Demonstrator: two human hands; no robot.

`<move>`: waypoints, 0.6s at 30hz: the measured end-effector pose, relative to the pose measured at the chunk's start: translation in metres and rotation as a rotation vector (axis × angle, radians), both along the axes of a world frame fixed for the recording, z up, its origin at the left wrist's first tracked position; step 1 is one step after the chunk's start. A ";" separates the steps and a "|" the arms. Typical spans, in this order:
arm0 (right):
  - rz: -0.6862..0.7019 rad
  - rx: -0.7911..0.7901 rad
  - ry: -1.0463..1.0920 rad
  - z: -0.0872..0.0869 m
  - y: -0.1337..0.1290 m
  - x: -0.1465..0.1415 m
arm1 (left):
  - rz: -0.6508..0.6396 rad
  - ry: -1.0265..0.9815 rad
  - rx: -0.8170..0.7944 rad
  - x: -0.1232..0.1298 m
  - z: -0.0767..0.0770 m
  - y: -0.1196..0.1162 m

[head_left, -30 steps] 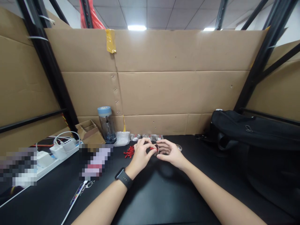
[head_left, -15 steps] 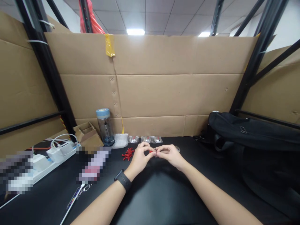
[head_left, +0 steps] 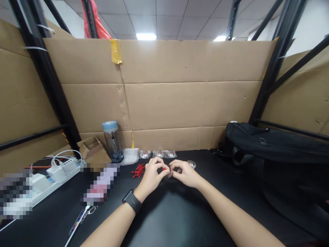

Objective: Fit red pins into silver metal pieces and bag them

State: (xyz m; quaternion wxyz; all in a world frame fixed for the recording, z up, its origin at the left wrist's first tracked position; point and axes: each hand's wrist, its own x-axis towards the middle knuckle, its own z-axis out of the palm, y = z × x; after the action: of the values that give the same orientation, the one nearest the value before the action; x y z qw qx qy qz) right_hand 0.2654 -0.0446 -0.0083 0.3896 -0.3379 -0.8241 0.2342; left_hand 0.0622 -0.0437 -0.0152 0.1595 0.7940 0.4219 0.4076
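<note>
Above the black table, my left hand (head_left: 153, 173) and my right hand (head_left: 186, 173) meet at the fingertips. Between them is a small round, thin, clear-looking disc (head_left: 170, 171), pinched from both sides. A bit of red shows by my left fingertips; its shape is mostly hidden. Left of my left hand lies a pile of small red pieces (head_left: 138, 171). Just behind my right hand a round clear and silver item (head_left: 191, 164) rests on the table. Several similar round items in clear wrappers (head_left: 159, 154) sit in a row near the cardboard wall.
A blue-lidded bottle (head_left: 113, 142), an open cardboard box (head_left: 94, 152) and a white packet (head_left: 130, 156) stand back left. Nearer are a white power strip (head_left: 63, 171) and a blurred-out object with keys. A black bag (head_left: 277, 147) fills the right side.
The disc between my fingers now shows its round side more. My hands have parted slightly, and the camera view has shifted a little.
</note>
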 end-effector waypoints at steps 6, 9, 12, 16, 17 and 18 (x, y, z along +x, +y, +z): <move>-0.027 0.069 -0.077 -0.012 0.008 0.004 | -0.049 0.095 -0.097 0.000 -0.005 -0.001; -0.029 0.078 -0.108 -0.011 0.007 0.006 | -0.091 0.148 -0.151 0.001 -0.007 -0.002; -0.048 0.077 -0.114 -0.008 0.007 0.008 | -0.097 0.184 -0.151 0.001 -0.009 -0.003; -0.111 0.081 -0.079 -0.002 0.009 0.013 | -0.099 0.247 -0.127 0.000 -0.016 -0.001; -0.131 0.086 -0.066 -0.001 0.010 0.016 | -0.107 0.254 -0.124 0.000 -0.018 -0.001; -0.151 0.091 -0.055 0.000 0.012 0.018 | -0.112 0.253 -0.120 0.001 -0.019 -0.001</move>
State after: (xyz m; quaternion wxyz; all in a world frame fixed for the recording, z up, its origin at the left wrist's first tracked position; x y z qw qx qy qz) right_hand 0.2834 -0.0330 -0.0083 0.3984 -0.3872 -0.8165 0.1572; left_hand 0.0629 -0.0445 -0.0338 0.1749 0.8504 0.4171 0.2689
